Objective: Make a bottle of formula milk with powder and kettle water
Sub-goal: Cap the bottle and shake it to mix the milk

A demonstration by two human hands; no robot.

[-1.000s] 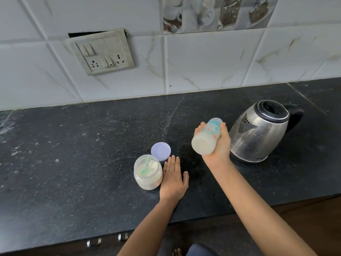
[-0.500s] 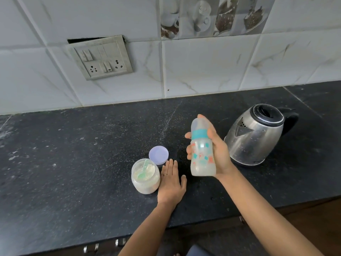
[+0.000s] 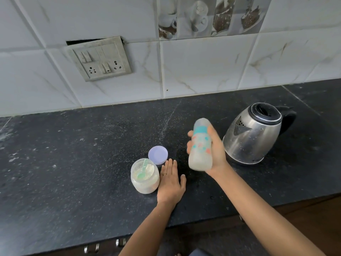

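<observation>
Shaking looks like the step in hand: the right hand (image 3: 215, 152) is wrapped round the bottle (image 3: 200, 146), fingers and thumb curled tight on its sides, and holds it up in the air over the counter (image 3: 73, 163), between the jar (image 3: 144, 180) and the kettle (image 3: 252, 133). The bottle is blurry and leans a bit, cap end up. It is cloudy white inside, so I think the powder and water are both in and are being mixed. The left hand (image 3: 170, 182) lies flat on the counter, fingers straight and close together, holding nothing, just beside the jar. The jar is open, with a green scoop (image 3: 143, 169) in the powder (its purple lid (image 3: 158, 155) lies on the counter just behind it). Next, I think, the bottle needs a firm grip and more shakes until no lumps show. Then it can be set down upright, and the lid can go back on the jar.
</observation>
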